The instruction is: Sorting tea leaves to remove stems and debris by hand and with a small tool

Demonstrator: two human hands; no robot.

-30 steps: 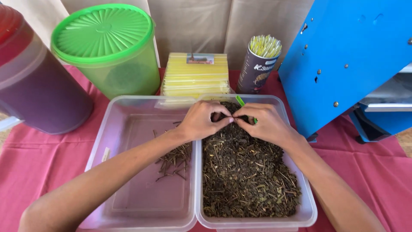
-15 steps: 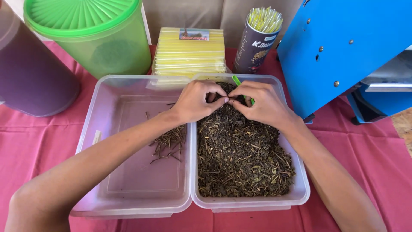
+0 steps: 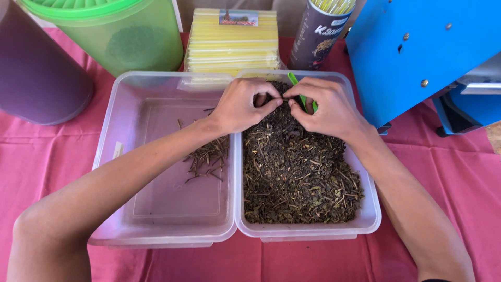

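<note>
Two clear plastic tubs sit side by side on a red cloth. The right tub (image 3: 308, 230) is full of dark dried leaves and stems (image 3: 297, 177). The left tub (image 3: 156, 156) holds only a small pile of loose stems (image 3: 209, 156) near its right wall. Both hands meet over the far end of the right tub. My left hand (image 3: 242, 104) has its fingertips pinched together in the dried mix. My right hand (image 3: 323, 104) grips a thin green tool (image 3: 293, 79) that sticks out between its fingers, and its fingertips touch the heap beside the left hand.
A green lidded container (image 3: 130, 36) and a purple container (image 3: 36, 78) stand at the back left. A pack of yellow straws (image 3: 232, 44) and a dark tube of straws (image 3: 318, 31) stand behind the tubs. A blue machine (image 3: 417, 52) rises close on the right.
The view has shifted nearer and slightly down. Both hands stay at the far end of the right tub, their fingertips working together in the dried mix.
</note>
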